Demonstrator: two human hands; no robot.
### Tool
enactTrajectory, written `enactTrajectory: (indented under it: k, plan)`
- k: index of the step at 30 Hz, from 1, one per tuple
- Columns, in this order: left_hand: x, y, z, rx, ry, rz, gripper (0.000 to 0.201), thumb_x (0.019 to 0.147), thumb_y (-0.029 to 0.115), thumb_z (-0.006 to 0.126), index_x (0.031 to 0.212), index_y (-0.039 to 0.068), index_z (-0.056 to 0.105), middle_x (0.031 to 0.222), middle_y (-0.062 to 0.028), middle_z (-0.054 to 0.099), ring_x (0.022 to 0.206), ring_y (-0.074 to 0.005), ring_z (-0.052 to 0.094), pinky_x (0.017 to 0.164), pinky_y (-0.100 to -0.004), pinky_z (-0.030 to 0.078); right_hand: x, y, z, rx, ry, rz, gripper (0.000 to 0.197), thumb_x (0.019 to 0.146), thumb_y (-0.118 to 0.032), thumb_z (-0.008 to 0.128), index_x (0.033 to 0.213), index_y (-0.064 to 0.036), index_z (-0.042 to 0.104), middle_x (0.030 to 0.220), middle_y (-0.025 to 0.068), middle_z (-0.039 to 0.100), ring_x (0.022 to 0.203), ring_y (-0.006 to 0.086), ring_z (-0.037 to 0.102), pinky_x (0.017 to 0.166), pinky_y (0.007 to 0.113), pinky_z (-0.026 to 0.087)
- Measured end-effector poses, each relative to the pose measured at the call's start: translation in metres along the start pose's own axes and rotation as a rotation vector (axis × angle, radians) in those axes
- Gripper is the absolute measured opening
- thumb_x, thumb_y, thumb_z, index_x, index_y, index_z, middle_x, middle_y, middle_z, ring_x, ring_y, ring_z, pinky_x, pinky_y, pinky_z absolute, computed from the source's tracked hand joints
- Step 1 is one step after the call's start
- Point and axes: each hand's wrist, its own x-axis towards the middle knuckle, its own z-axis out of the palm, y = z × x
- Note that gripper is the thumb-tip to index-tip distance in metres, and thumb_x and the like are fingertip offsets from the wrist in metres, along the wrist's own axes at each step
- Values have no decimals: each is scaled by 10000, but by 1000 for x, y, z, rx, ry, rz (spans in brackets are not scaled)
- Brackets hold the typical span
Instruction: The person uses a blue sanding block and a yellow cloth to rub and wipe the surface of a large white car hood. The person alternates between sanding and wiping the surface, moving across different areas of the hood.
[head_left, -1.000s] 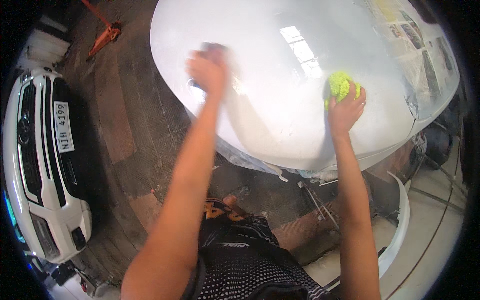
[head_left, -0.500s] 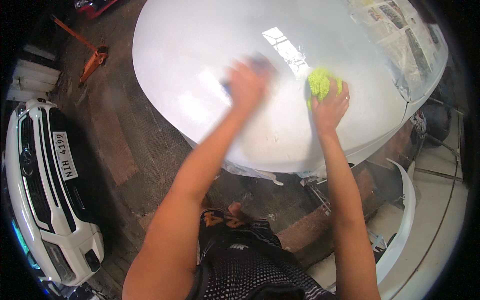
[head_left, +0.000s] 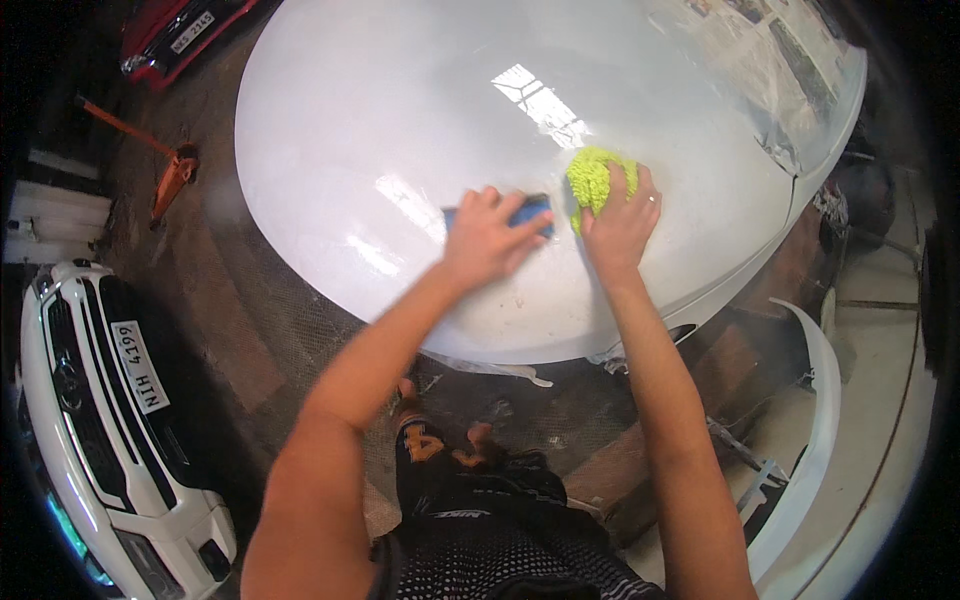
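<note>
Under both my hands lies a glossy white car hood (head_left: 360, 110), with a bright window reflection on it. My left hand (head_left: 483, 243) is closed over a blue block (head_left: 531, 214), which looks like a sanding block and rests flat on the paint. Just to the right, my right hand (head_left: 622, 225) grips a fluffy yellow-green microfiber cloth (head_left: 597, 176) against the hood. A small gap separates the block from the cloth. My left palm and fingers hide part of the block. A few small marks dot the hood below my left hand.
Masking film and paper cover the windshield (head_left: 790, 80). At left stand a white vehicle (head_left: 110, 400) and an orange floor jack (head_left: 175, 180); a red car (head_left: 175, 50) is at the far left. A loose white curved body panel (head_left: 815, 440) lies at right.
My left hand, blurred before, now shows sharply and has moved nearer to me on the hood. The cloth in my right hand has come slightly nearer too. The whole view has shifted.
</note>
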Motion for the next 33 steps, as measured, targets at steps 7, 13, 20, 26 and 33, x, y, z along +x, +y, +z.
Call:
enactTrajectory:
  k: [7, 13, 20, 26, 33]
  plan:
    - [105, -127, -18, 508, 261, -510, 239, 911, 288, 683, 1126, 245, 778, 1011, -116, 611, 979, -342, 542, 823, -480, 414, 6, -24, 2, 86, -10, 46, 903, 664, -245, 894, 1445, -169, 448, 1461, 214, 410, 1344, 406, 441, 1129, 677, 312]
    - [47, -53, -14, -47, -110, 210, 354, 774, 235, 824, 1124, 269, 784, 1182, -110, 671, 962, -294, 596, 789, -439, 431, 0, -12, -6, 73, 34, 101, 914, 627, -220, 894, 1429, -174, 457, 1446, 208, 422, 1346, 407, 442, 1149, 685, 291]
    - [185, -159, 8, 388, 169, -253, 258, 895, 305, 700, 1132, 238, 776, 1088, -105, 642, 947, -339, 586, 794, -482, 440, 10, -32, -2, 151, 35, 116, 932, 607, -210, 893, 1430, -204, 456, 1440, 187, 423, 1340, 387, 456, 1162, 680, 279]
    - [147, -81, 19, -81, -41, 301, 301, 854, 222, 749, 1153, 240, 775, 1120, -119, 662, 937, -330, 589, 794, -455, 462, -1, -10, -8, 110, 20, 144, 934, 604, -222, 894, 1429, -208, 457, 1434, 180, 431, 1331, 386, 467, 1165, 675, 282]
    - [244, -137, 52, 265, 183, -170, 258, 893, 400, 705, 1058, 222, 788, 1066, -128, 671, 958, -376, 597, 817, -492, 459, 9, -29, -4, 142, 32, 134, 910, 597, -231, 895, 1408, -203, 483, 1435, 172, 436, 1323, 380, 478, 1157, 666, 311]
